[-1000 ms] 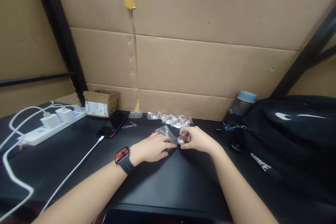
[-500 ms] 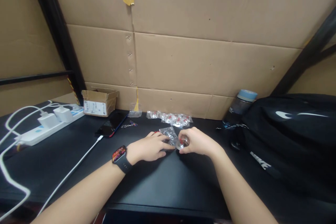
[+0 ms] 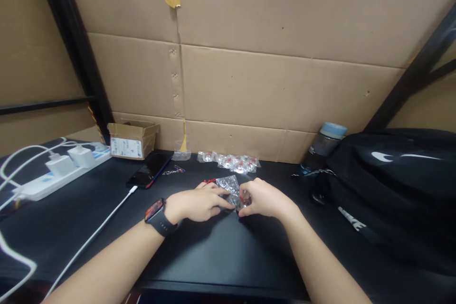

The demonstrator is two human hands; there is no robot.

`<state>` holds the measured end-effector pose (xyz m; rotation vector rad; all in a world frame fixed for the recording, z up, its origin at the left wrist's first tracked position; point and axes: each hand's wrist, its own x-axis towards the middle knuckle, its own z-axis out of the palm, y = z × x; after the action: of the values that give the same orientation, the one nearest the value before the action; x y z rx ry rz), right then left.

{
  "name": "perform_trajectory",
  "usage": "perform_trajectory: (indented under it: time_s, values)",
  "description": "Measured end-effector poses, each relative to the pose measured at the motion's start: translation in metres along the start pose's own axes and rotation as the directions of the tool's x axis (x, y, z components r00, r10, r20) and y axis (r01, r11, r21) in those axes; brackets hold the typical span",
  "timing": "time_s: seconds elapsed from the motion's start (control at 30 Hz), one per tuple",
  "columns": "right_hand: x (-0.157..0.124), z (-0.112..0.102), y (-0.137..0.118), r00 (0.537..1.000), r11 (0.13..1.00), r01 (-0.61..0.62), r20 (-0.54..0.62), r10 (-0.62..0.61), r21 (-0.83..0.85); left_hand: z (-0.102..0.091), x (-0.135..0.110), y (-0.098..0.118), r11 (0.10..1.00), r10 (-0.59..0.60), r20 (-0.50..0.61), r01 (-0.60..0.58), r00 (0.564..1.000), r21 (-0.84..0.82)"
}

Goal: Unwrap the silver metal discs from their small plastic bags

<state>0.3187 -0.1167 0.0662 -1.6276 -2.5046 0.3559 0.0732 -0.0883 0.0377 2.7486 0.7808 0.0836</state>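
A small clear plastic bag [image 3: 228, 184] lies on the black table between my hands. My left hand [image 3: 201, 203], with a smartwatch [image 3: 155, 210] on its wrist, stretches its fingers flat over the bag's near left side. A red cord [image 3: 210, 181] shows just beyond those fingers. At the bag's right side my right hand [image 3: 265, 199] is closed in a pinch on a small shiny piece with red on it [image 3: 245, 198]. The fingers partly cover that piece, and its exact kind is unclear. Several clear packets with silvery and red contents [image 3: 238, 163] lie in a row behind.
On the left are a power strip [image 3: 35, 190] with white plugs and cables, a phone [image 3: 149, 171] on a cable, an open cardboard box [image 3: 132, 140] and a small chain [image 3: 174, 171]. A bottle [image 3: 322, 149] and a black backpack [image 3: 392, 190] stand on the right. Cardboard walls the back.
My right hand has come slightly nearer and to the left with the shiny piece. My left hand stays on the bag, which now looks flatter. The view has shifted a little.
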Motion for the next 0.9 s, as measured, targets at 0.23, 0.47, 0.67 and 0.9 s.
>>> perform_trajectory:
  time_s: [0.23, 0.47, 0.67, 0.9]
  values:
    - [0.006, 0.003, 0.0, 0.997, 0.998, 0.051, -0.058, -0.05, 0.021, 0.001, 0.0, 0.004, 0.997, 0.013, -0.012, -0.012, 1.0, 0.071]
    - [0.009, 0.004, 0.001, 0.995, 0.994, 0.085, -0.061, -0.081, 0.072, 0.003, 0.0, 0.015, 0.978, 0.067, -0.119, -0.042, 0.991, 0.204]
    - [0.01, 0.008, 0.003, 0.987, 0.988, 0.15, -0.059, -0.148, 0.039, 0.007, -0.001, 0.014, 0.972, 0.066, -0.102, -0.041, 0.993, 0.23]
    - [0.009, 0.007, 0.003, 0.986, 0.987, 0.164, -0.036, -0.163, 0.003, 0.008, 0.0, 0.011, 0.974, 0.058, -0.063, -0.043, 0.996, 0.221]
